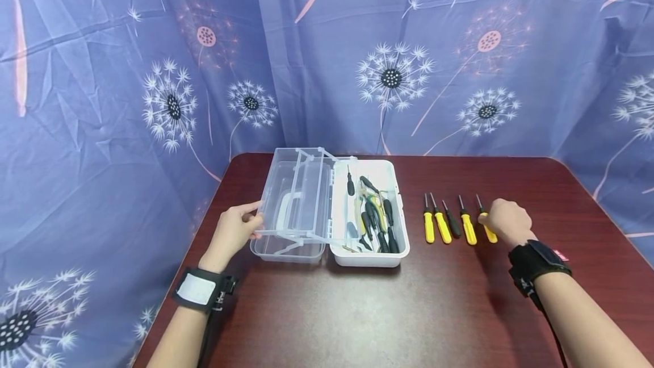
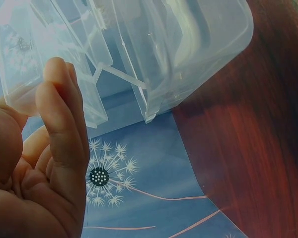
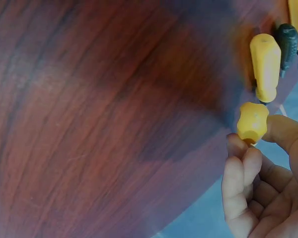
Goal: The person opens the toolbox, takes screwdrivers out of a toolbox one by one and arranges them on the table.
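My left hand [image 1: 232, 234] pinches the edge of the clear plastic tray [image 1: 274, 186] of an opened toolbox. In the left wrist view, thumb and fingers [image 2: 59, 116] meet at that edge. The toolbox's white base [image 1: 365, 260] holds several black-handled screwdrivers [image 1: 392, 240] and yellow-and-black pliers [image 1: 377, 212]. To the right, my right hand [image 1: 508, 221] pinches a yellow-handled screwdriver [image 1: 491, 235], the rightmost of a row. The right wrist view shows its handle [image 3: 252, 121] end-on, between thumb and fingertips. Beside it lie another yellow screwdriver [image 1: 467, 229] and a black one [image 1: 452, 225].
Two more yellow screwdrivers, one at the row's left end [image 1: 428, 228] and one next to it [image 1: 443, 229], lie between the toolbox and the right hand. A dark red wooden table [image 1: 409, 311] bears everything. Blue dandelion-print cloth [image 1: 327, 72] hangs behind and at the sides.
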Action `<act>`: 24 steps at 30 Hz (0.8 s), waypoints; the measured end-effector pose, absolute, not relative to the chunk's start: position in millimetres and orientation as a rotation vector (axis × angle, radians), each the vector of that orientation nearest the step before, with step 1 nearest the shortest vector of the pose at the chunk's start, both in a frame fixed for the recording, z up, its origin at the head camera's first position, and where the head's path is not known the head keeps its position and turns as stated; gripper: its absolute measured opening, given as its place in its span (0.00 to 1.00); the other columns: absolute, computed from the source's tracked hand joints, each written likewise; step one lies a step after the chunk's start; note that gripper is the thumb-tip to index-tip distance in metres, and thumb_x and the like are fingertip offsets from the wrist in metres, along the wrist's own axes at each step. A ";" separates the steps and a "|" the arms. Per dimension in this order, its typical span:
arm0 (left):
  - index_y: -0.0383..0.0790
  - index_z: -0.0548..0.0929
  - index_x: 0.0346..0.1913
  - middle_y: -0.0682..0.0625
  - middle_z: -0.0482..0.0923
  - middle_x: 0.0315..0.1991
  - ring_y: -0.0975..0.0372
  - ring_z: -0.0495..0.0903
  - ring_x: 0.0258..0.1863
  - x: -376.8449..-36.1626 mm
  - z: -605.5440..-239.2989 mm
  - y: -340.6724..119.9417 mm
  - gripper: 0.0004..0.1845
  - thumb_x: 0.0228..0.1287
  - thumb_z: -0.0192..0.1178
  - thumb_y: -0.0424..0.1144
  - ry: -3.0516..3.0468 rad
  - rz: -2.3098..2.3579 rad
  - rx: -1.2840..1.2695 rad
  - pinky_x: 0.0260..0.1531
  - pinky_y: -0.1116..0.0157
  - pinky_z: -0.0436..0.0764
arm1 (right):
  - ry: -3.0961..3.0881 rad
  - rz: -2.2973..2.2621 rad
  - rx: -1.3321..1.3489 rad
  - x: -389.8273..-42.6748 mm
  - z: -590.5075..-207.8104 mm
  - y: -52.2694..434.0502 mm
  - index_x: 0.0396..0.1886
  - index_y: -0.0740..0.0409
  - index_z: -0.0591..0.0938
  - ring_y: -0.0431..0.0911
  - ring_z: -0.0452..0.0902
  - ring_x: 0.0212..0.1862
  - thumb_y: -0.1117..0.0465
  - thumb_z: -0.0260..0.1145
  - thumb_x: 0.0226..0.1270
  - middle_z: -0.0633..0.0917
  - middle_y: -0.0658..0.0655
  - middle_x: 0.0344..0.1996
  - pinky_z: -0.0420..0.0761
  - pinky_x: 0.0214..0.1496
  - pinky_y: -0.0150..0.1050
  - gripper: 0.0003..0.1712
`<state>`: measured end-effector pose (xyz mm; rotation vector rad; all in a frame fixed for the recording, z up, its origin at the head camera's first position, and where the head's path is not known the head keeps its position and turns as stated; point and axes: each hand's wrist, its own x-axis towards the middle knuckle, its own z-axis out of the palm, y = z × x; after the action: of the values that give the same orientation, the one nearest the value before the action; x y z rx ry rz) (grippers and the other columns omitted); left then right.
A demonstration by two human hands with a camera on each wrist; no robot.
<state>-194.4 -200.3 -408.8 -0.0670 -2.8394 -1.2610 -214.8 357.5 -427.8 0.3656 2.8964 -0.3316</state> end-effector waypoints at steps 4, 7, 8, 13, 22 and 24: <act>0.37 0.77 0.62 0.42 0.86 0.26 0.66 0.82 0.17 -193.9 -408.6 -200.4 0.23 0.63 0.56 0.38 -2.837 -1.261 -0.073 0.22 0.72 0.81 | 2.900 -0.324 0.343 -213.7 -430.9 357.8 0.11 0.57 0.74 0.55 0.75 0.23 0.50 0.60 0.64 0.76 0.58 0.15 0.70 0.21 0.42 0.24; 0.37 0.77 0.62 0.42 0.86 0.27 0.66 0.82 0.17 -193.8 -408.9 -200.5 0.23 0.63 0.56 0.38 -2.835 -1.265 -0.076 0.22 0.72 0.81 | 2.895 -0.326 0.354 -212.9 -433.2 356.3 0.10 0.56 0.73 0.53 0.74 0.22 0.49 0.60 0.64 0.73 0.56 0.14 0.69 0.21 0.41 0.25; 0.37 0.77 0.62 0.42 0.86 0.27 0.65 0.83 0.17 -193.9 -409.1 -200.7 0.23 0.63 0.56 0.37 -2.836 -1.262 -0.081 0.22 0.72 0.81 | 2.892 -0.327 0.358 -212.5 -433.8 356.0 0.10 0.56 0.73 0.53 0.73 0.22 0.49 0.61 0.64 0.72 0.55 0.13 0.69 0.22 0.41 0.25; 0.38 0.77 0.62 0.42 0.86 0.26 0.65 0.83 0.18 -193.6 -408.6 -200.5 0.23 0.63 0.56 0.38 -2.839 -1.260 -0.077 0.22 0.72 0.81 | 2.890 -0.336 0.380 -210.8 -435.3 353.6 0.10 0.55 0.72 0.50 0.71 0.20 0.47 0.62 0.63 0.69 0.52 0.12 0.68 0.21 0.39 0.26; 0.37 0.77 0.61 0.42 0.87 0.26 0.69 0.81 0.16 -194.9 -409.7 -200.2 0.22 0.63 0.56 0.36 -2.827 -1.259 -0.065 0.22 0.73 0.80 | 2.872 -0.342 0.407 -212.7 -437.2 354.5 0.11 0.56 0.73 0.50 0.70 0.20 0.45 0.64 0.61 0.68 0.52 0.12 0.67 0.22 0.39 0.26; 0.37 0.77 0.61 0.41 0.87 0.26 0.70 0.80 0.16 -194.8 -410.2 -200.4 0.23 0.63 0.56 0.36 -2.828 -1.263 -0.064 0.22 0.73 0.80 | 2.859 -0.356 0.414 -212.6 -437.6 355.2 0.10 0.55 0.72 0.49 0.69 0.20 0.44 0.63 0.60 0.67 0.51 0.12 0.67 0.23 0.38 0.27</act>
<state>-194.8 -200.4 -410.2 -0.0643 -2.8276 -1.2634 -212.6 355.2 -437.6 0.4140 2.8586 -0.3560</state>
